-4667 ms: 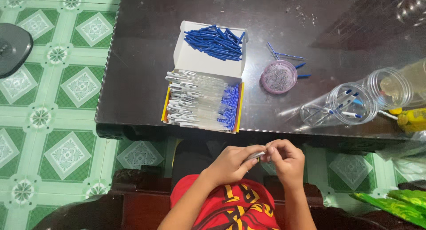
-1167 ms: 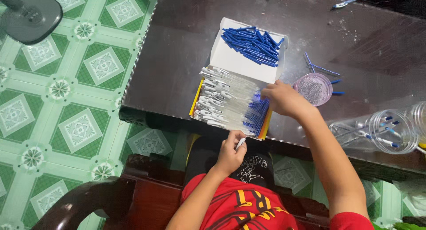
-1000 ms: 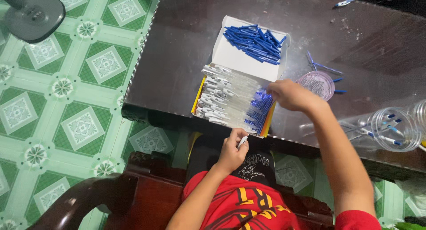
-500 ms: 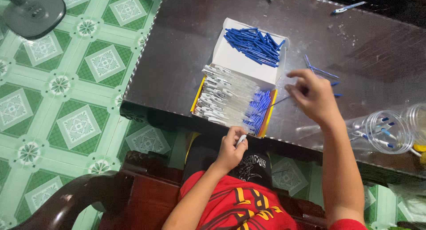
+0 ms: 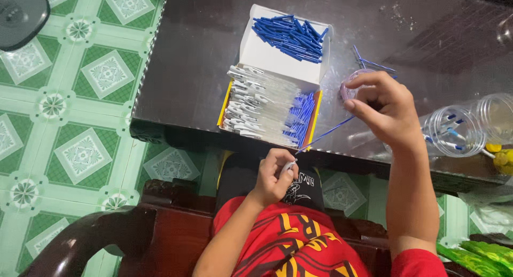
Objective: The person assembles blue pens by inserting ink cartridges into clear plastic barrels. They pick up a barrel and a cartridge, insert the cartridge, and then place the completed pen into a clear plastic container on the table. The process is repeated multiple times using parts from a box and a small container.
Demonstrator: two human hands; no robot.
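Mid-assembly: right hand (image 5: 387, 114) fingers pinched a thin blue refill (image 5: 327, 134) above the table (image 5: 187, 68) edge, left hand (image 5: 272, 175) fingers closed on a clear pen barrel (image 5: 289, 166) at lap; likely next, tip needs aligning with barrel mouth.

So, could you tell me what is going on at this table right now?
A seated person is putting pens together. The right hand holds a thin blue refill by its upper end, its lower end meeting the clear pen barrel gripped in the left hand. On the dark table an open box holds loose blue refills above and rows of clear pens below.
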